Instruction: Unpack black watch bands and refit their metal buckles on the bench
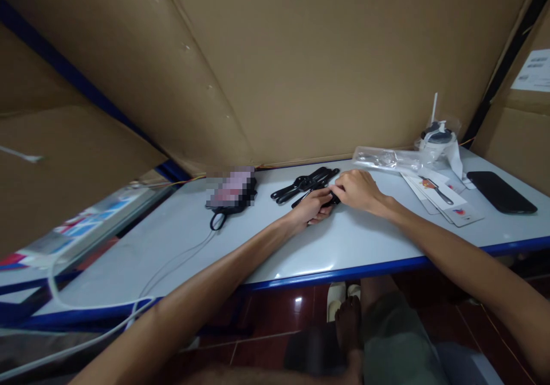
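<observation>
In the head view, both of my hands meet over the white tabletop [266, 247]. My left hand [313, 207] is closed around a slim black-handled utensil [301, 200], most of it hidden by the fingers. Pressed against the same utensil, my right hand [357, 190] has its fingers curled and pinched at the far end. Exactly what kind of utensil it is cannot be made out. Just beyond my hands lies a small pile of similar black-handled utensils [296, 185]. To their right are printed cards [444, 199], the top one showing a black-handled tool.
A clear plastic bag [382, 158] and a bagged cup with a straw [438, 138] stand at the back right. Right of the cards lies a dark phone [501, 192]. On the left a blurred device [232, 190] trails a white cable [103, 305]. Cardboard [301, 70] walls the back.
</observation>
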`<state>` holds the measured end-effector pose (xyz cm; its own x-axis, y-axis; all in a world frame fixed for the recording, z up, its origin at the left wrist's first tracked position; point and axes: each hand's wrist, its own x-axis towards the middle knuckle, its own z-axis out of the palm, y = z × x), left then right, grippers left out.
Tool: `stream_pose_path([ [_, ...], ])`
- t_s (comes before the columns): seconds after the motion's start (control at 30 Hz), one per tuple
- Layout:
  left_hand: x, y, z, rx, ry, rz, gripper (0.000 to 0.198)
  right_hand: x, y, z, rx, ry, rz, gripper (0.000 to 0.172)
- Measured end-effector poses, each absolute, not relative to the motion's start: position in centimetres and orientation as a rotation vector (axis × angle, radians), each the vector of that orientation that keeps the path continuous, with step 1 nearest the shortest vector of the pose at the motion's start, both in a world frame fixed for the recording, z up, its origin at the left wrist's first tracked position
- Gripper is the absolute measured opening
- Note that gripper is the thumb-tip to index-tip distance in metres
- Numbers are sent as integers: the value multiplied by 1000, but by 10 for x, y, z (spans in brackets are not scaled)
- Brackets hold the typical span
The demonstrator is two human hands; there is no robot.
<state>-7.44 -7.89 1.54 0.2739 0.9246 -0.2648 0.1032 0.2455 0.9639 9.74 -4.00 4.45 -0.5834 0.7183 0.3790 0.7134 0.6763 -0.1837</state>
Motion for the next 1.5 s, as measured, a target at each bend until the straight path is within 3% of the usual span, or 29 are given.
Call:
stream_pose_path([
  [0.17,-74,-78,14,1202,1170,782,16,95,-40,40,-1008,-2481,69,36],
  [0.37,-72,-81,20,1192,1210,765,3,97,-33,39,-1055,-2403,115,38],
  [0.7,-73,-82,20,1188,1196,772,9,99,-31,41,-868,-2284,390,43],
  [1.07,-68,-87,11,1290,1170,878,18,112,-19,51,-1179,-2147,147,44],
  [1.23,-65,-94,4,1343,1150,1128,38,119,-12,52,-1253,-2140,134,50],
  [1.37,-66,-94,3,1277,1157,1267,33,121,-7,47,-1169,-2106,303,53],
  [1.5,-69,-92,1,1247,1155,1270,38,110,-10,40,-1010,-2063,800,44],
])
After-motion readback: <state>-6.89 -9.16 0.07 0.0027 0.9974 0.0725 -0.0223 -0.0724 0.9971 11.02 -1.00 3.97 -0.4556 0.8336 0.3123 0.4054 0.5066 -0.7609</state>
